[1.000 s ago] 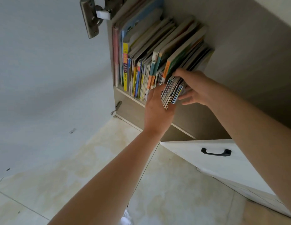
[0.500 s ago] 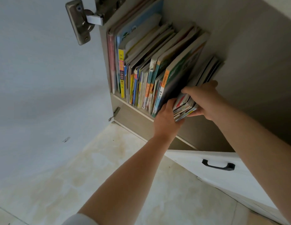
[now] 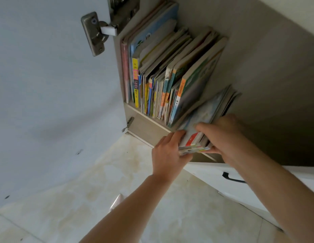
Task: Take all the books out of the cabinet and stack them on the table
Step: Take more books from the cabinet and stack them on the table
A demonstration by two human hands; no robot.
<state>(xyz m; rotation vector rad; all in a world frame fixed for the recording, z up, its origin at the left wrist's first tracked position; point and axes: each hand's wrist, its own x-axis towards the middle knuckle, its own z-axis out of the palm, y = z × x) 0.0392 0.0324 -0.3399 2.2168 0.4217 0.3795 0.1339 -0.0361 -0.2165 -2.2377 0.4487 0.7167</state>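
Biggest thing in view is the open cabinet door (image 3: 52,85), a pale slab filling the whole left side of the frame, with a metal hinge (image 3: 96,32) bolted on near the top centre. Below it is a stained tile floor (image 3: 82,199) running across the bottom. The cabinet (image 3: 257,58) itself takes up the upper right, and under it at the right edge sits a white drawer (image 3: 257,186) with a black handle (image 3: 231,178).

Inside the cabinet, top centre, there's a packed row of books (image 3: 161,76) standing upright on the shelf, spines out, the right-hand ones leaning a bit.

Just right of that row, centre-right of the frame, a bundle of thin books (image 3: 201,127) is tipped over at a slant, its near end sticking out past the shelf edge. The right hand (image 3: 226,137) is wrapped around that near end, thumb across the top cover and fingers underneath, so it's gripping the bundle. The left hand (image 3: 168,155) is pressed up against the bundle's left side; its fingertips are hidden behind the books, so I can't tell if it's actually clamped on.
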